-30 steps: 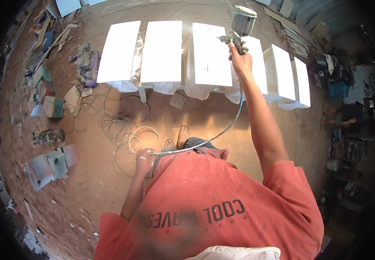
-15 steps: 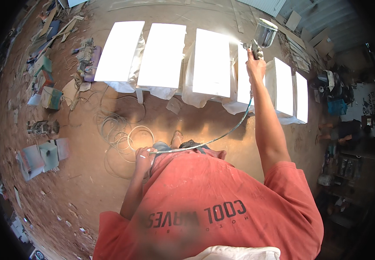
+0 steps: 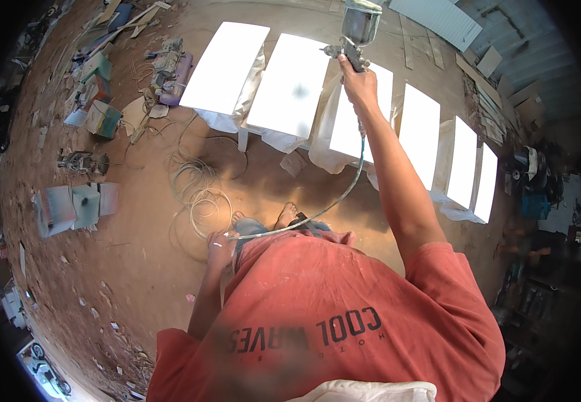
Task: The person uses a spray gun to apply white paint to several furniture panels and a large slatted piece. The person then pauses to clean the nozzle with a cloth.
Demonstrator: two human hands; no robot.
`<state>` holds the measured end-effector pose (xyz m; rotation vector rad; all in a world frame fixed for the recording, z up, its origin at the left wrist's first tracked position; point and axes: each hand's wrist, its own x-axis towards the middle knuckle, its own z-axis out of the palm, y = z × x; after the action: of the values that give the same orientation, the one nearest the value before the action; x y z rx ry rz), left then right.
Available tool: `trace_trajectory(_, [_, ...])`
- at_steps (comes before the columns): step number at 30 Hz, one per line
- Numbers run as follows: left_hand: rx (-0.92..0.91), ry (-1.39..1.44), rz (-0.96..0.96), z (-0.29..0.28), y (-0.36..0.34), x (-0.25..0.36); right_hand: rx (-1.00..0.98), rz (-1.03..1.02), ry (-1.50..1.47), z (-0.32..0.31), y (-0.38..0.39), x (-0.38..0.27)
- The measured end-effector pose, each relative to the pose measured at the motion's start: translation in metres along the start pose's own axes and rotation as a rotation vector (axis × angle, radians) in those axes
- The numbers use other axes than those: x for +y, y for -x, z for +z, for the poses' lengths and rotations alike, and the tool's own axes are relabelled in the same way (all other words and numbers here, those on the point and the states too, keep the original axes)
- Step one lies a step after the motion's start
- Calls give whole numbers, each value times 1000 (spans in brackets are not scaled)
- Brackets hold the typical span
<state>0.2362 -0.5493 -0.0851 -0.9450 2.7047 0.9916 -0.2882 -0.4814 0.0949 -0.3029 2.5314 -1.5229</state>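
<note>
My right hand (image 3: 359,86) is closed around the grip of a spray gun (image 3: 351,55) with a metal paint cup (image 3: 361,25) on top. The gun is held over a row of several glossy white panels, its nozzle facing left. Beneath it lies a white panel (image 3: 364,117), and the panel to its left (image 3: 289,87) carries a dark shadow spot. From the gun's handle a thin air hose (image 3: 351,186) curves down across my waist. My left hand (image 3: 220,246) is closed on that hose at my left side.
Loops of hose (image 3: 200,194) lie on the dirt floor left of my feet. A compressor with a purple tank (image 3: 178,80) stands at the far left. Paint-stained boxes (image 3: 76,209) and scrap wood are scattered on the left. A corrugated sheet (image 3: 438,20) lies at the back.
My right hand has swung the spray gun leftward along the panels. The view has shifted, so the panels sit farther right, and both my feet now show.
</note>
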Motion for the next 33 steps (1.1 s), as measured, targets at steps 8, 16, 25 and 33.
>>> trace_trajectory(8, [-15,-28,30,-29,-17,-47,40,136,119,-4,36,4])
trace_trajectory(16, [-127,-68,134,-85,-54,-100,373,200,168,-10,96,21])
trace_trajectory(25, [-210,-147,177,-125,-95,-164,238,290,-1,74,161,-14])
trace_trajectory(33, [-258,-193,231,-154,-107,-195,335,383,16,94,195,-14])
